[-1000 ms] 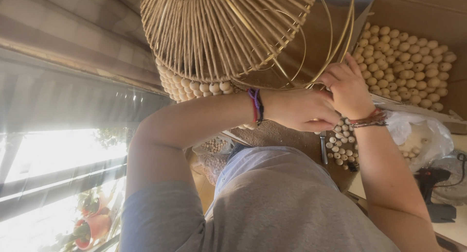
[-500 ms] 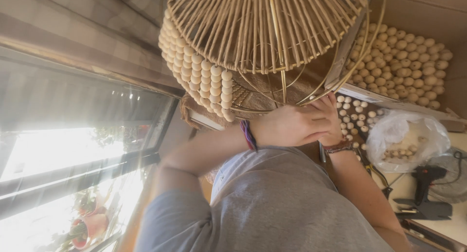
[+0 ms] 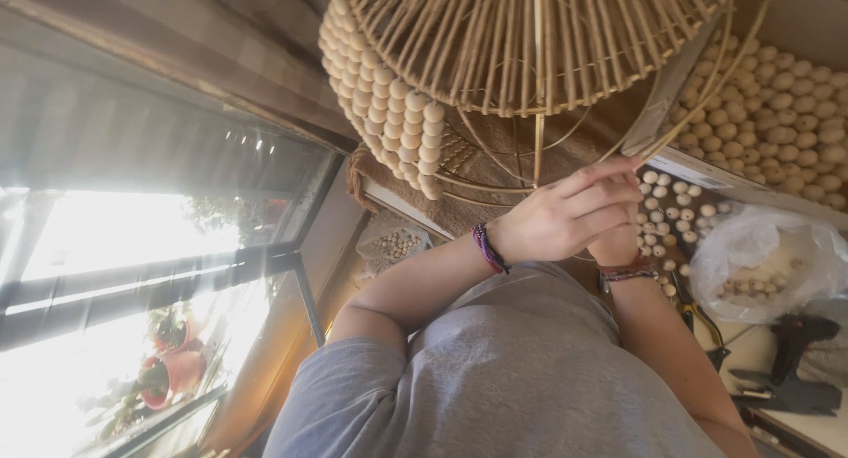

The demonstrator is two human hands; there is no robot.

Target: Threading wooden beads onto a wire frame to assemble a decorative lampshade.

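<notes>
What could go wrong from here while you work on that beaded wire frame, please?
The left hand covers the right hand at the wire frame, so a thin rod could slip or poke a finger. Loose wooden beads lie close beside the wrists and might get knocked and roll off. The plastic bag of beads sits open nearby and could spill.

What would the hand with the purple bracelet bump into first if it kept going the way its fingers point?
Probably the thin wire ring of the lamp frame. The left hand points its fingers up and right, almost at the wire already. Depth is hard to judge; the beads box lies beyond.
</notes>
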